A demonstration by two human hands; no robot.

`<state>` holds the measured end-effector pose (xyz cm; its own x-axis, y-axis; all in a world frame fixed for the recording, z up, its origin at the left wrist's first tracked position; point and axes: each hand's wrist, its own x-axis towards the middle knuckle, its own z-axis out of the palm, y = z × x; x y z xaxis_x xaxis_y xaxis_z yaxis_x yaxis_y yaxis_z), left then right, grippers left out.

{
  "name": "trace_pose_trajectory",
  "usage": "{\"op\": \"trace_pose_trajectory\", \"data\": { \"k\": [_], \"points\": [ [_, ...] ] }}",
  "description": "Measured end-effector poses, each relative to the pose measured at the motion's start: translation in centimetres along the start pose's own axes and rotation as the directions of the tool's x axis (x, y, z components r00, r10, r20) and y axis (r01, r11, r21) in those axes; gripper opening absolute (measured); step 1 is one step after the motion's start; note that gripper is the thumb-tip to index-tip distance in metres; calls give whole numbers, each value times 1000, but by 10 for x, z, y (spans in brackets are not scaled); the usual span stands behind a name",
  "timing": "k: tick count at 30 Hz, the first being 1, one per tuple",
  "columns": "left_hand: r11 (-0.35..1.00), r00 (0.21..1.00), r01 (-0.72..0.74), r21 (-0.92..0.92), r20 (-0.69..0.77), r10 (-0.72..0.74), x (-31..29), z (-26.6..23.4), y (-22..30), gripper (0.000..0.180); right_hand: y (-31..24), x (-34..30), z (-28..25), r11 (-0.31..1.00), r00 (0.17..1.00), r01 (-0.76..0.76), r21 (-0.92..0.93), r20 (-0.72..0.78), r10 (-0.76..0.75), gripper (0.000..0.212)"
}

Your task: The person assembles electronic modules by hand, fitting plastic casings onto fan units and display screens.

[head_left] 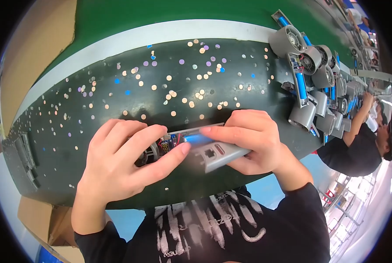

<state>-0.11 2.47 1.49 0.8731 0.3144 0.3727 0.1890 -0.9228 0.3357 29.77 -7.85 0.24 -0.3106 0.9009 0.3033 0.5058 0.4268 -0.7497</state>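
My left hand (119, 164) grips the round head of an opened grey handheld fan (150, 154), its fingers curled about the housing and the thumb reaching along the handle. Inside the handle a small circuit board (173, 140) with thin red wires sits beside a blue cylindrical battery (197, 138). Pinched in my right hand (256, 139) is a loose grey handle cover (226, 156) with cut-outs, held tilted on the near side of the handle. The right fingertips also touch the battery's far end. Part of the fan head is hidden by my left fingers.
Several grey fans with blue batteries are piled on the right (312, 65). Small round stickers dot the dark tabletop (231, 98). Grey strips (26, 155) lie at its left end. Cardboard (38, 48) stands at far left, and a co-worker (353, 151) is at the right.
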Motion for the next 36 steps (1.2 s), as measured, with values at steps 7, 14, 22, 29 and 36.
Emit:
{"op": "trace_pose_trajectory", "data": {
  "k": [7,14,22,29,36],
  "points": [
    [998,997,52,43,48,-54,2,-3,7,39,6,0,-4,999,1000,-5,33,13,5,44],
    [993,995,80,92,52,-85,6,2,12,37,5,-4,-12,995,994,-96,41,-46,97,39],
    [986,990,115,117,67,-124,4,1,19,42,-6,-5,-6,985,985,-171,-18,-23,170,46],
    [976,989,101,192,87,-119,1,2,23,43,-6,0,-3,980,980,-198,-19,-23,198,49],
    [974,996,74,212,32,-83,5,4,19,38,-9,8,-6,979,976,-197,-50,85,201,47]
  ]
}}
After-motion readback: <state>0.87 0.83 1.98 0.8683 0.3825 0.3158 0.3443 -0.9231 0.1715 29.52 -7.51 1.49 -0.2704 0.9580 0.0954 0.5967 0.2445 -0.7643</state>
